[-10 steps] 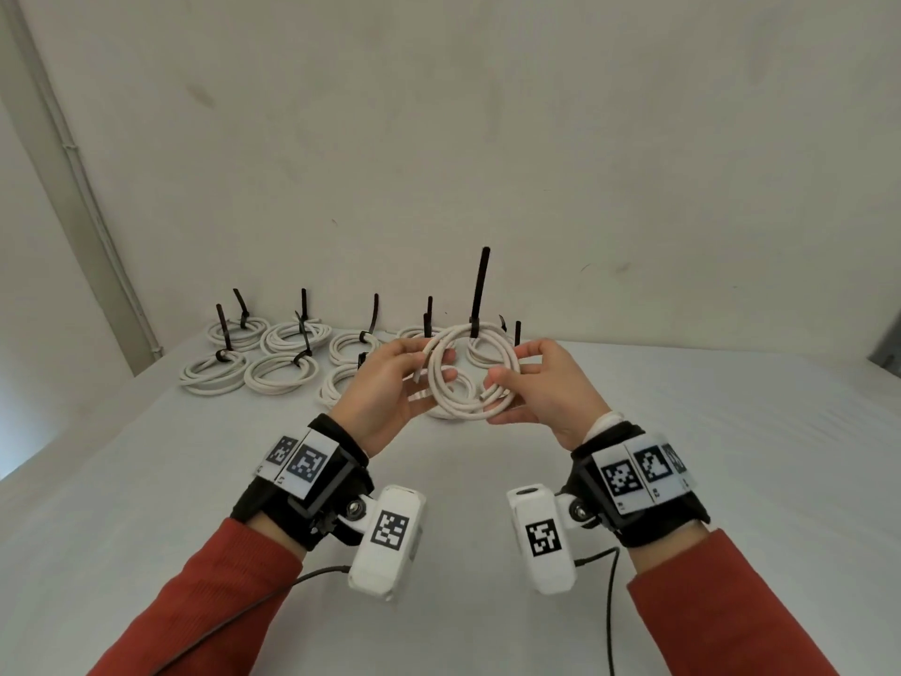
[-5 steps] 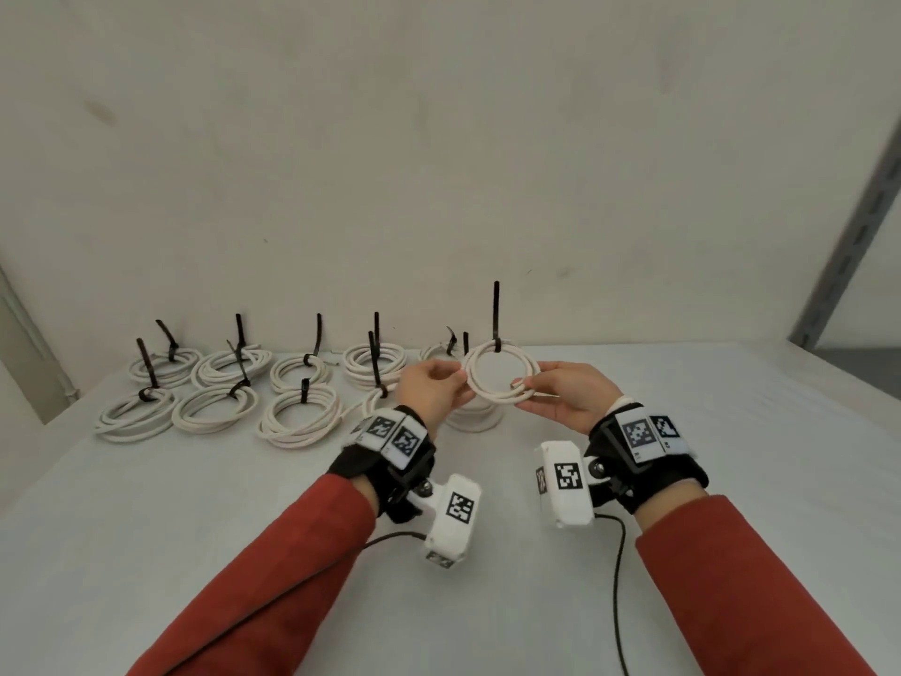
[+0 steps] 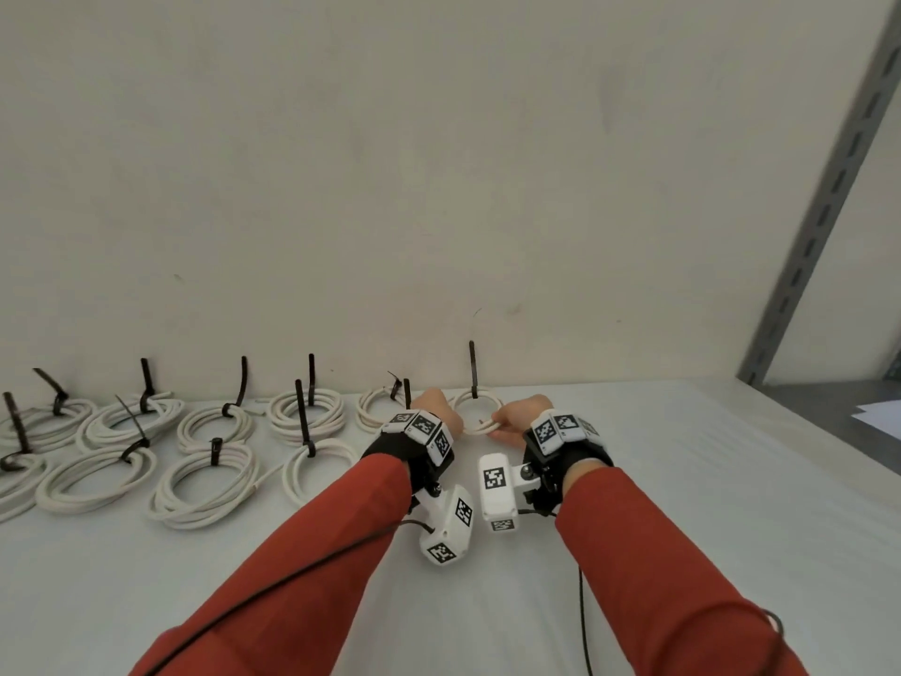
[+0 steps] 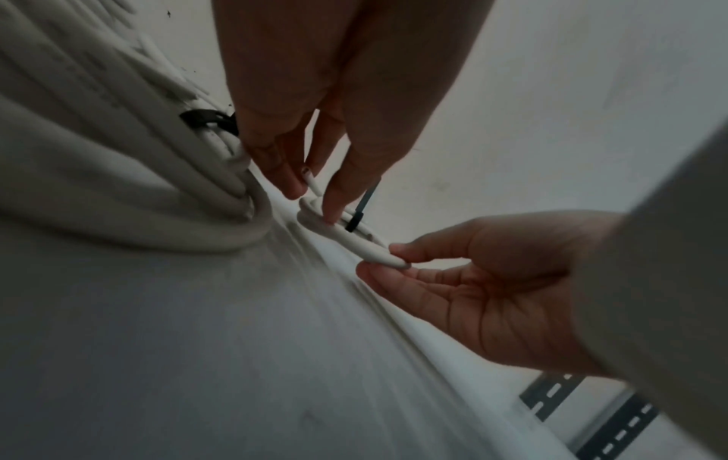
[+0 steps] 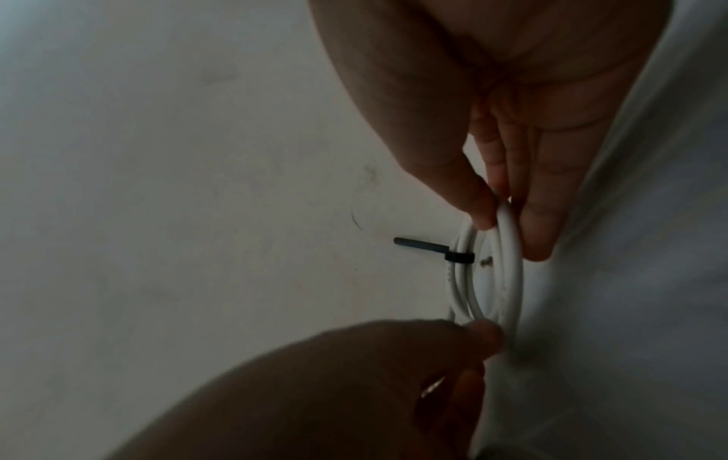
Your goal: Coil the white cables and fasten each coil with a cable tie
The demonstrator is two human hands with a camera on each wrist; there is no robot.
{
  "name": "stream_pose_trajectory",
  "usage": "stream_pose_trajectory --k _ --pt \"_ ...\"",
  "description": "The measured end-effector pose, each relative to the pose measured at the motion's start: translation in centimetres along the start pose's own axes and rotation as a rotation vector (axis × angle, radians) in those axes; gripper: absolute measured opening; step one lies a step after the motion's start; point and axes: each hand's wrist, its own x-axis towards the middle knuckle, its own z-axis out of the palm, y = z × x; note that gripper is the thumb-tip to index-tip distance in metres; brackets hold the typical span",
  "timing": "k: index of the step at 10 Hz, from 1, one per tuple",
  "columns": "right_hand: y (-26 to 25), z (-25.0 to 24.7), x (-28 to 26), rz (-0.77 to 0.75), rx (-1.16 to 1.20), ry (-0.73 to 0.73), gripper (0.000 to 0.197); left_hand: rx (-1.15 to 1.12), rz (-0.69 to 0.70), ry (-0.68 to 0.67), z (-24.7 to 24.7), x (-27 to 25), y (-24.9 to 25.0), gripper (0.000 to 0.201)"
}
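A small white cable coil (image 3: 463,402) with a black cable tie (image 3: 472,368) standing up from its far side is low over the white table (image 3: 682,480), close to the wall. My left hand (image 3: 441,407) pinches its left side between thumb and fingers. My right hand (image 3: 507,424) pinches its near right side. In the left wrist view the left hand (image 4: 311,199) and the right hand (image 4: 384,260) both grip the coil (image 4: 354,239) at the table surface. The right wrist view shows the right hand (image 5: 508,230) on the coil (image 5: 508,280), tie (image 5: 425,246) pointing left.
Several tied white coils (image 3: 205,480) with black ties lie in two rows across the back left of the table; the nearest one (image 3: 375,409) is just left of my left hand. A grey slotted metal upright (image 3: 824,202) stands at the right. The wall is right behind the coil.
Both hands have carried the tied coil forward and down, from chest height to the back of the table beside the row of coils. The head view has swung right.
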Motion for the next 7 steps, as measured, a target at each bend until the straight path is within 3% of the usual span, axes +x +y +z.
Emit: stream_pose_trajectory --k 1,2,4,5,7 --pt "-0.1 0.7 0.6 -0.165 -0.557 -0.061 0.034 0.142 0.043 -0.022 0.2 0.7 0.3 0.016" --pt "0.1 1.0 1.7 -0.082 -0.276 0.009 0.041 0.268 0.109 -0.033 0.4 1.2 0.5 0.022" --pt "0.2 0.9 2.0 -0.091 -0.516 0.027 0.040 0.396 0.141 0.010 0.5 1.6 0.4 0.030" --pt "0.3 0.8 2.0 -0.078 -0.624 0.037 0.011 0.389 0.145 0.005 0.5 1.4 0.5 0.034" --pt "0.6 -0.4 2.2 -0.159 -0.546 0.088 0.008 0.288 0.209 0.050 -0.3 -0.7 0.5 0.038"
